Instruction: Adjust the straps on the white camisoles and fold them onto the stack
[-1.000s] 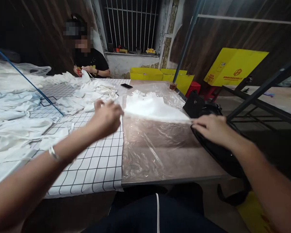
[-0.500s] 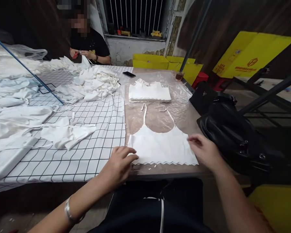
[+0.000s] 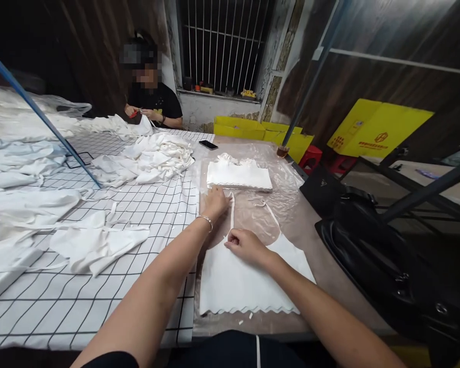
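Observation:
A white camisole top (image 3: 253, 281) with a scalloped hem lies flat in front of me, its two thin straps stretched away from me. At the far end of the left strap (image 3: 232, 212) is my left hand (image 3: 215, 202), fingers closed on the strap's tip, partly hidden by the hand itself. My right hand (image 3: 249, 246) rests over the neckline, its fingers curled in a pinch at the base of that same strap. The right strap (image 3: 272, 214) lies loose on the plastic sheet. Just beyond my left hand sits a stack of folded white tops (image 3: 239, 176).
White garments (image 3: 149, 158) are heaped on the checked cloth (image 3: 153, 286) at left. A phone (image 3: 208, 145) and a cup (image 3: 282, 152) lie farther back. Black bags (image 3: 371, 250) line the right edge. A co-worker (image 3: 155, 102) sits across, holding something red. A blue pole (image 3: 42, 115) slants at left.
Both hands have moved from the camisole's sides up to its left strap, the left to the tip and the right to the base. The head view has tilted up.

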Motion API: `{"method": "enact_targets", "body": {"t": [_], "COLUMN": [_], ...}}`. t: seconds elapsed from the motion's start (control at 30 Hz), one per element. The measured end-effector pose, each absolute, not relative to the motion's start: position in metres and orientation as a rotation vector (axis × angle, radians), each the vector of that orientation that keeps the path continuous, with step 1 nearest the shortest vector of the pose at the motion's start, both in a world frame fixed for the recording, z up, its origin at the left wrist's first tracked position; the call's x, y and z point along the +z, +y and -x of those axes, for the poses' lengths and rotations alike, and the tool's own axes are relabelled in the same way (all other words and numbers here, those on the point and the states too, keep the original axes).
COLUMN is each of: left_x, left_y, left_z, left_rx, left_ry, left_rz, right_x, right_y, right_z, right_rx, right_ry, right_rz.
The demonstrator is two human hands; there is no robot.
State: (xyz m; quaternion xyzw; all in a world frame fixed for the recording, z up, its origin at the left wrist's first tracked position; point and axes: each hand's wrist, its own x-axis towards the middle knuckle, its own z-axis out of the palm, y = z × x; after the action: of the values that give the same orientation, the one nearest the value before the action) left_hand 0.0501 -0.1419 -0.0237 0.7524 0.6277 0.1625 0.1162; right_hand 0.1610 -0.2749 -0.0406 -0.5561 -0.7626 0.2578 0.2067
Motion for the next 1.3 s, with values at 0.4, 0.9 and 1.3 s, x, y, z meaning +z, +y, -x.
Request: {"method": "enact_targets", "body": {"t": [0.4, 0.9, 1.3], "left_x": [0.036, -0.023, 0.008], "left_y": [-0.191, -0.204, -0.184], "left_z": [-0.04, -0.038, 0.005], "left_rx": [0.659, 0.493, 0.165], "left_ry": [1.406, 1.024, 1.053], "left_rz": [-2.54, -2.475, -2.118], "right_x": [0.002, 0.015, 0.015], "right_y": [-0.25, -0.339, -0.31], "right_z": [-0.178, -0.2, -0.224], "right_rx": [1.797, 1.908, 1.877], "right_ry": [-0.693, -0.967, -0.915], "right_rz": [1.163, 1.284, 1.41]}}
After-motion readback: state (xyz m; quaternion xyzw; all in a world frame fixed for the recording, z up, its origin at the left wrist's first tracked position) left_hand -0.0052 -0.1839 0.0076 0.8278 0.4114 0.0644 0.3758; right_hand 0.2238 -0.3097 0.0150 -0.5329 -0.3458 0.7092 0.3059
